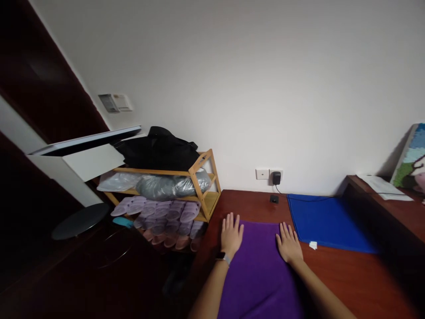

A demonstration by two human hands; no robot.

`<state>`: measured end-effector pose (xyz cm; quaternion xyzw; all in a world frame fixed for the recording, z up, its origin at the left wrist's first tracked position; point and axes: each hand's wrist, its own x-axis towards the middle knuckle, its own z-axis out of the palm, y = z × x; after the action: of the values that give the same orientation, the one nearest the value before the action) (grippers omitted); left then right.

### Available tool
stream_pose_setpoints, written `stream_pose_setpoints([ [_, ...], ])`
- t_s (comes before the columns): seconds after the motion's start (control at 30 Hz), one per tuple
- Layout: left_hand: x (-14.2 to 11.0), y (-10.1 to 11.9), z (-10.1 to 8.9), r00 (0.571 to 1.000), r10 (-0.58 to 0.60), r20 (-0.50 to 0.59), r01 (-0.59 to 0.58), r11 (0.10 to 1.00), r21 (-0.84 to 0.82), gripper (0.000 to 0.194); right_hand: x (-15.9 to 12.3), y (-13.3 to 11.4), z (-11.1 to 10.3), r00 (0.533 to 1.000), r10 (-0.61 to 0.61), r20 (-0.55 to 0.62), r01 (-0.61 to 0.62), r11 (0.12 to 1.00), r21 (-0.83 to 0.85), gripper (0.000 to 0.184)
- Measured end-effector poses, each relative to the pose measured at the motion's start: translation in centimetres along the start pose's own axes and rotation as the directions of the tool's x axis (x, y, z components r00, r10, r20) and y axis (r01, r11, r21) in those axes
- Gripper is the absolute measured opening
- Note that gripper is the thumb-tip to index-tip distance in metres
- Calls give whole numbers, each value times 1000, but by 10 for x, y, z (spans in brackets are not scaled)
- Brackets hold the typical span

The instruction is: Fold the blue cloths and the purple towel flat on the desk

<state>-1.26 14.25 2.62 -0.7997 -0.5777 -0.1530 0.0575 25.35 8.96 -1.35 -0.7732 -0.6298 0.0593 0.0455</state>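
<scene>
A purple cloth (259,266) lies spread on the reddish-brown wooden table (352,279), with a slight crease near the bottom of the view. My left hand (231,235) rests flat at its far left corner, fingers stretched out, partly on the bare wood. A watch (223,257) is on that wrist. Across from it, my right hand (289,243) lies flat over the far right corner, fingers extended. Neither hand grips anything. To the right is a folded blue cloth (328,223), with a small white tag (313,245) at its near edge.
Left of the table stands a wooden rack (202,190) with a black bag (159,150), plastic-wrapped items (169,185) and several slippers (174,210). A black adapter (276,178) is plugged into the wall, its cable trailing over the table. A raised ledge (372,208) borders the right side.
</scene>
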Motion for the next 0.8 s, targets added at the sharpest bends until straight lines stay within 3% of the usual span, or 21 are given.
stream_pose_setpoints([
  [0.07, -7, 31, 7, 981, 195, -12, -195, 977, -81, 55, 0, 0, -1, 1000, -4, -6, 4, 1000, 14, 70],
  [0.13, -13, 56, 18, 948, 313, 50, -302, 940, -157, 55, -1, 1, -3, 1000, -11, -8, 11, 1000, 20, 70],
  [0.23, -12, 65, 29, 963, 231, 137, -203, 961, -189, 57, -2, 0, -6, 1000, -9, 1, 9, 1000, 30, 69],
  [0.3, -5, 49, 30, 976, 142, 166, -114, 980, -166, 59, -3, -1, -8, 1000, 0, 9, 0, 999, 36, 69],
  [0.47, 4, -19, 22, 982, -7, 191, 15, 999, -39, 59, 2, -6, -13, 999, 24, 20, -25, 999, 35, 70],
  [0.57, 3, -34, 18, 986, -19, 165, 19, 1000, 0, 56, 8, -8, -13, 998, 38, 54, -41, 998, 56, 73],
  [0.67, 4, -6, 19, 996, 46, 74, -44, 999, -23, 57, 11, -10, -10, 998, 59, 23, -60, 996, 72, 74],
  [0.8, 12, 67, 35, 964, 259, 59, -246, 955, -168, 56, 12, -9, -3, 998, 66, -11, -65, 994, 87, 75],
])
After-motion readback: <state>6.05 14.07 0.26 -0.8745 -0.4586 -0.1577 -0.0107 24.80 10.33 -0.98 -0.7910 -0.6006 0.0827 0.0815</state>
